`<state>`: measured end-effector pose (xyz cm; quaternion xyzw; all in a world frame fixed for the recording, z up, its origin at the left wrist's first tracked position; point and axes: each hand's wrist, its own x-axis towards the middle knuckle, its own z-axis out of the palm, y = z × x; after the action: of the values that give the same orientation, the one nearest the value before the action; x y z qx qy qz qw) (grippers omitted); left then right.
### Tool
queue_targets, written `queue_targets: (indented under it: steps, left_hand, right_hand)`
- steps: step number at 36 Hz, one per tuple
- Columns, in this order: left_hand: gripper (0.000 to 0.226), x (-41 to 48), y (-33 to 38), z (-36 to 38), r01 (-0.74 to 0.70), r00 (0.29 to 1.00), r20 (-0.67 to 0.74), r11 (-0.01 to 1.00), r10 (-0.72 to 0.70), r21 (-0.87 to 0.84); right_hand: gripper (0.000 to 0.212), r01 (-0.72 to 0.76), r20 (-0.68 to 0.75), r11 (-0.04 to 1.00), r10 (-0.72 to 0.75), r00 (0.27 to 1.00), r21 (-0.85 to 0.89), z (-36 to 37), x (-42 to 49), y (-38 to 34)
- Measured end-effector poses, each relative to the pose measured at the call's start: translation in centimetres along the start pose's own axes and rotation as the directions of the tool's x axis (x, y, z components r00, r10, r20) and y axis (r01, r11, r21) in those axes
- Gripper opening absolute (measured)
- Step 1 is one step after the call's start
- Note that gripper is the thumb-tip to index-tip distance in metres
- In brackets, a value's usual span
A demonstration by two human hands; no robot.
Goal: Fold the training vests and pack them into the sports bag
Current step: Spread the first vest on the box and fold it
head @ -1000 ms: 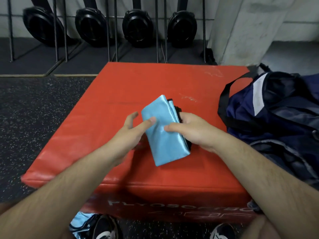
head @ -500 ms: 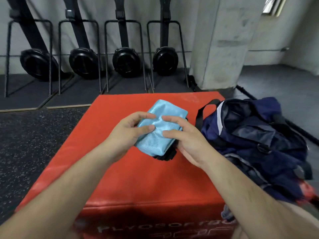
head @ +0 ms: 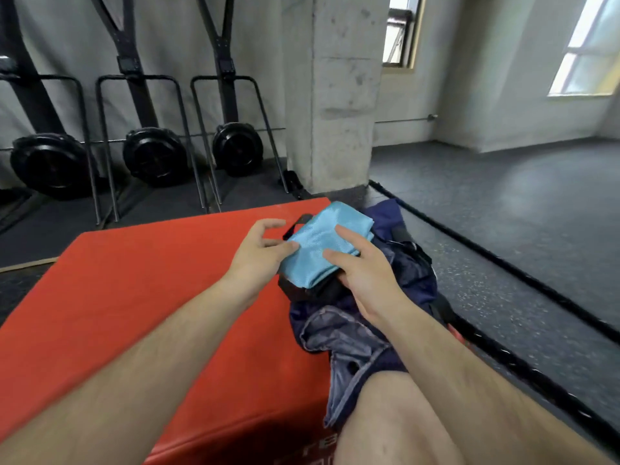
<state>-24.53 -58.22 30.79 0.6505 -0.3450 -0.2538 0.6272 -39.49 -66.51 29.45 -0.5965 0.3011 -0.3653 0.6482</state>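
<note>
Folded blue vest (head: 322, 243) has moved off the red box (head: 134, 297) to above the sports bag (head: 414, 273); right hand (head: 364, 276) grips it, left hand (head: 256, 255) barely touching, fingers loose, so packing's next

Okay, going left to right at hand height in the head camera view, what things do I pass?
Red padded plyo box → left hand → folded light blue training vest → right hand → navy fabric sports bag → black strip on the grey floor.
</note>
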Motion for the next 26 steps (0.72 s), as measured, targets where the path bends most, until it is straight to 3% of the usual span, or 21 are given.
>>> queue_targets:
  steps: [3, 6, 11, 14, 17, 20, 23, 26]
  left_hand:
    - [0.021, 1.6, -0.6, 3.6, 0.002, 1.0, -0.013, 0.987, 0.0, 0.16]
    - [0.018, 3.2, -1.5, 6.3, -0.002, 1.0, 0.001, 0.939, 0.002, 0.344]
    - [0.017, 4.6, -2.1, 9.0, 0.05, 0.998, -0.06, 0.67, -0.008, 0.741]
    - [0.034, 4.6, -1.6, 9.3, 0.125, 0.992, -0.118, 0.641, -0.054, 0.757]
    - [0.045, 5.1, -1.6, 9.0, 0.071, 0.995, -0.007, 0.665, -0.099, 0.743]
    - [0.035, 5.6, -1.4, 8.3, -0.004, 0.999, 0.026, 0.673, -0.024, 0.74]
    - [0.056, 6.1, -0.9, 7.6, -0.069, 0.998, 0.056, 0.653, 0.041, 0.754]
    - [0.064, 6.3, -0.3, 7.0, -0.112, 0.994, 0.089, 0.625, 0.067, 0.773]
  right_hand:
    - [0.042, -0.035, -0.102, 0.998, 0.04, 0.994, 0.045, -2.9, 1.2, 0.3]
    - [0.066, -0.108, -0.197, 0.992, 0.12, 0.973, 0.069, -5.3, 2.6, 0.8]
    - [0.066, -0.197, -0.218, 0.976, 0.213, 0.953, 0.093, -7.8, 4.3, 2.5]
    - [0.063, -0.246, -0.202, 0.967, 0.255, 0.945, 0.07, -8.1, 4.6, 3.1]
    - [0.057, -0.293, -0.178, 0.955, 0.296, 0.938, 0.043, -8.0, 4.8, 3.1]
    - [0.041, -0.35, -0.17, 0.935, 0.354, 0.92, 0.05, -7.6, 5.5, 3.1]
    - [0.022, -0.404, -0.207, 0.902, 0.429, 0.879, 0.154, -7.1, 6.7, 3.1]
    - [0.027, -0.425, -0.256, 0.88, 0.47, 0.845, 0.212, -6.4, 8.3, 3.5]
